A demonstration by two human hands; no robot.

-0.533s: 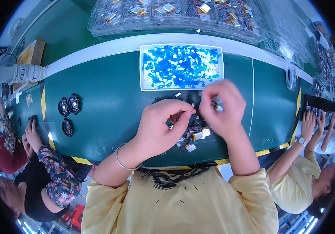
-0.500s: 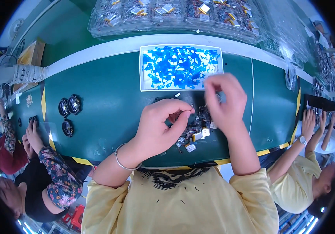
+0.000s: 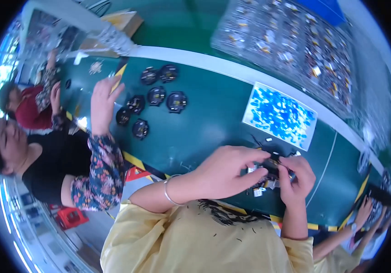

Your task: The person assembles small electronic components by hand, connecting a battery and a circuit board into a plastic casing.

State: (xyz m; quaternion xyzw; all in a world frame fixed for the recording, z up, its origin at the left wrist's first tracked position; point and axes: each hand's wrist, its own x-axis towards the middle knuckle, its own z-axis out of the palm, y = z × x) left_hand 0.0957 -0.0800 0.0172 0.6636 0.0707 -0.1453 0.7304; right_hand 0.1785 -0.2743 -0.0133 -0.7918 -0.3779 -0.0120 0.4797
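My left hand (image 3: pixel 232 173) and my right hand (image 3: pixel 298 179) meet over a small pile of electronic parts near the table's front edge. Between their fingertips is a small black part (image 3: pixel 274 158), which both pinch; its exact kind is too small to make out. Under my hands, the pile shows dark wired pieces and silvery battery cells (image 3: pixel 258 192), partly hidden by my fingers. Just beyond lies a white tray (image 3: pixel 245 119) filled with blue and white film pieces. A tiny white piece (image 3: pixel 268 139) rests on the table between tray and hands.
Several round black watch-like housings (image 3: pixel 157 96) lie on the green table (image 3: pixel 204 104) to the left. A co-worker's hand (image 3: pixel 104 102) is raised beside them. Clear plastic trays of wired battery cells (image 3: pixel 291 50) stand behind the white rail (image 3: pixel 195 58). Another worker sits at right.
The view has turned leftward. My right hand has come from the tray's edge to meet my left. More round housings lie on the left, and the co-worker's arm now reaches over the table.
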